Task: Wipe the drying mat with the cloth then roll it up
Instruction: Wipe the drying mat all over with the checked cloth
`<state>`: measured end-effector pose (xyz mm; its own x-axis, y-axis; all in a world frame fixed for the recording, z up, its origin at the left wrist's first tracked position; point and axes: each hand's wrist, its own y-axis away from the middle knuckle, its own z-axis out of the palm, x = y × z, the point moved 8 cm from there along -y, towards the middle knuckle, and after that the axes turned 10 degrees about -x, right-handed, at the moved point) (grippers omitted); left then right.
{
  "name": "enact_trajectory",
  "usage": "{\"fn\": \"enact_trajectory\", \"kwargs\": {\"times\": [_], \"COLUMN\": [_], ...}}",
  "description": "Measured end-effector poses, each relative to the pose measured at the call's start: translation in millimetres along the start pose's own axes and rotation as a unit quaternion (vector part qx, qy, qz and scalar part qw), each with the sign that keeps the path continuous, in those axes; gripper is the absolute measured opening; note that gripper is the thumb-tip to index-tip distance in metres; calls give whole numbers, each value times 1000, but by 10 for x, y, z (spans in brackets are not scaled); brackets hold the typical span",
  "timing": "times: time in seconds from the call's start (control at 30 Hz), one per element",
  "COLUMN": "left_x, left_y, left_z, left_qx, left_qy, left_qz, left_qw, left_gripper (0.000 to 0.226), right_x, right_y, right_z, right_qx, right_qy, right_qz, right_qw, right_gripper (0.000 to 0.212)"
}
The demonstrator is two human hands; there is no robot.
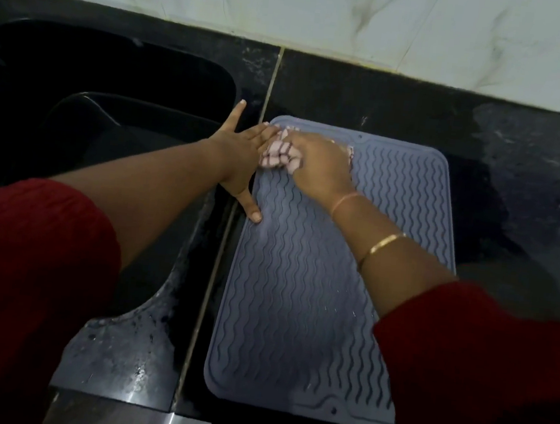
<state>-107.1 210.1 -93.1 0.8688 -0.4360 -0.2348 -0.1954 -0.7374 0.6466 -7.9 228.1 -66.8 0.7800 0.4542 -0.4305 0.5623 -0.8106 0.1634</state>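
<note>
A grey-blue drying mat [301, 299] with wavy ridges lies flat on the black counter, its long side running away from me. My right hand [320, 166] presses a white cloth with dark checks [279, 155] onto the mat's far left corner; most of the cloth is hidden under the hand. My left hand [242, 160] lies flat with fingers spread on the mat's left edge, its thumb on the mat and its index finger pointing toward the sink.
A black sink [105, 92] sits to the left of the mat, with a wet drainer surface [128, 351] near me. The black counter [483, 146] stretches to the right and looks wet. A white marbled wall [359, 14] stands behind.
</note>
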Motion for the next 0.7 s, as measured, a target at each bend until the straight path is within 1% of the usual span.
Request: {"fn": "enact_trajectory", "kwargs": {"times": [0.07,0.17,0.23,0.27,0.33,0.37,0.4,0.47,0.5,0.53,0.6,0.63,0.7], "left_x": [-4,-3,1,11,53,85,124,187,197,186,155,144,144], "left_y": [24,73,94,107,137,149,165,218,250,270,285,278,266], "left_z": [-17,-49,-67,-76,-96,-98,-92,-42,-1,44,116,122,103], "left_qx": [2,4,0,-3,0,11,28,61,64,53,9,-9,-32], "left_qy": [-1,-7,-15,-26,-54,-63,-64,-40,-15,18,69,69,28], "left_qz": [-6,-19,-25,-29,-37,-35,-25,14,32,43,38,29,13], "left_qw": [1000,1000,1000,999,998,997,997,997,997,997,997,997,999], "left_gripper": [160,156,154,153,149,145,139,124,118,115,122,128,137], "right_x": [-92,-249,-287,-290,-271,-233,-180,-64,-19,5,-38,-103,-262], "right_y": [292,797,1015,1057,994,892,759,469,348,264,263,336,577], "right_z": [122,265,337,341,236,131,4,-185,-197,-158,8,87,242], "right_qx": [-7,-28,-54,-76,-107,-96,-63,2,11,1,-33,-40,-39], "right_qy": [-2,-27,-34,-52,-146,-192,-213,-180,-137,-92,-11,26,78], "right_qz": [-20,-73,-98,-110,-119,-111,-98,-54,-27,-3,18,16,-5], "right_qw": [1000,997,993,990,976,970,970,982,990,996,999,999,996], "right_gripper": [45,54,55,52,40,34,28,22,21,23,33,36,40]}}
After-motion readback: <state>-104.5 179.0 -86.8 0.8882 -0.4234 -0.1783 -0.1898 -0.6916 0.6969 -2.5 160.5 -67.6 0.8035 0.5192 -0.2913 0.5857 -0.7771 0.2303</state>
